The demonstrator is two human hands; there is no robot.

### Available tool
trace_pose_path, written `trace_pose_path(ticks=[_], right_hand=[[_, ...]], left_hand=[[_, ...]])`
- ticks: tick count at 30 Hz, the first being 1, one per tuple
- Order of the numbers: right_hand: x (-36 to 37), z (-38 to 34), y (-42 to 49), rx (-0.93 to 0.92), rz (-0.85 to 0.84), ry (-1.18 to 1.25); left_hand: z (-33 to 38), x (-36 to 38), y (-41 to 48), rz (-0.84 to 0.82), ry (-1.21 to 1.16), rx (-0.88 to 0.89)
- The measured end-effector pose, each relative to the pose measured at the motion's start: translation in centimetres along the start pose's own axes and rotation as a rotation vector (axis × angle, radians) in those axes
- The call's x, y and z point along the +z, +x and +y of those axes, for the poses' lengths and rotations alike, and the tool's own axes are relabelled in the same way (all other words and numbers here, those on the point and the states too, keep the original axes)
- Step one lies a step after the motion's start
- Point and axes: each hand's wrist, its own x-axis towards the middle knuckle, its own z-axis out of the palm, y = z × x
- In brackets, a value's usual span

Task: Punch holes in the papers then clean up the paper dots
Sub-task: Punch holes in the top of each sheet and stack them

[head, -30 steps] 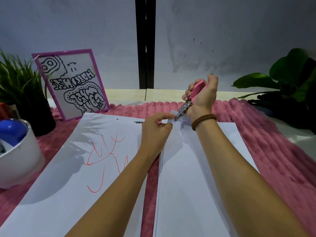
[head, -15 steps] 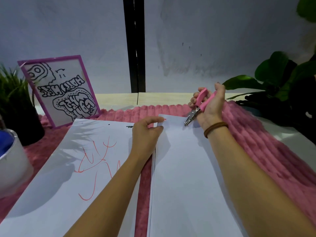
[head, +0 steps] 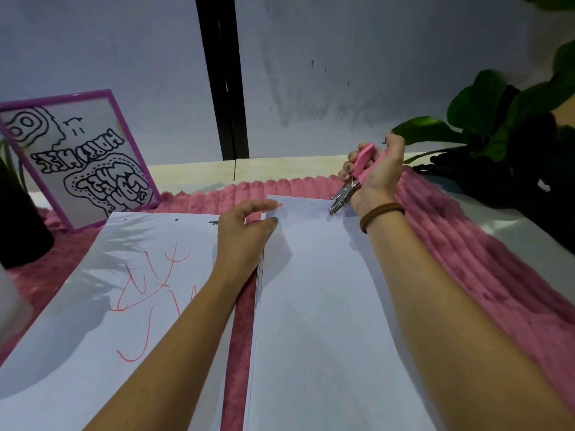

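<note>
A stack of white papers (head: pixel 317 306) lies on the pink ribbed mat (head: pixel 466 259), with punched holes near its far edge. My left hand (head: pixel 245 225) pinches the stack's far left corner between thumb and forefinger. My right hand (head: pixel 376 178) grips a pink-handled hole punch (head: pixel 354 178), whose metal jaws sit at the far edge of the stack, right of the holes. A second white sheet (head: pixel 102 306) with red scribbles lies to the left, with dark holes along its far edge.
A purple-framed drawing (head: pixel 74 160) leans at the back left beside a dark plant pot (head: pixel 18 225). A blurred white bowl rim (head: pixel 7 293) shows at the left edge. A leafy plant (head: pixel 510 132) stands at the back right. The grey wall is close behind.
My right hand has carried the punch to the right along the far edge of the stack. The lifted corner now lies flat and holes show in it. My left hand stays at the corner.
</note>
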Motion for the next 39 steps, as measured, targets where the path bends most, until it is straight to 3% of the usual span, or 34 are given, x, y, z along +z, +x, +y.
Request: trace_pose_path(ticks=[10, 19, 30, 39], right_hand=[[0.1, 0.2, 0.0, -0.021, 0.065, 0.012], [-0.1, 0.5, 0.2, -0.029, 0.089, 0.017], [-1.3, -0.3, -0.3, 0.122, -0.151, -0.064], [-4.5, -2.2, 1.2, 0.007, 0.003, -0.066]], left_hand=[[0.2, -0.2, -0.1, -0.046, 0.011, 0.018], [0.6, -0.2, -0.2, -0.303, 0.100, -0.009], [0.3, -0.1, -0.3, -0.257, 0.072, -0.016], [0.5, -0.3, -0.2, -0.279, -0.035, -0.076]])
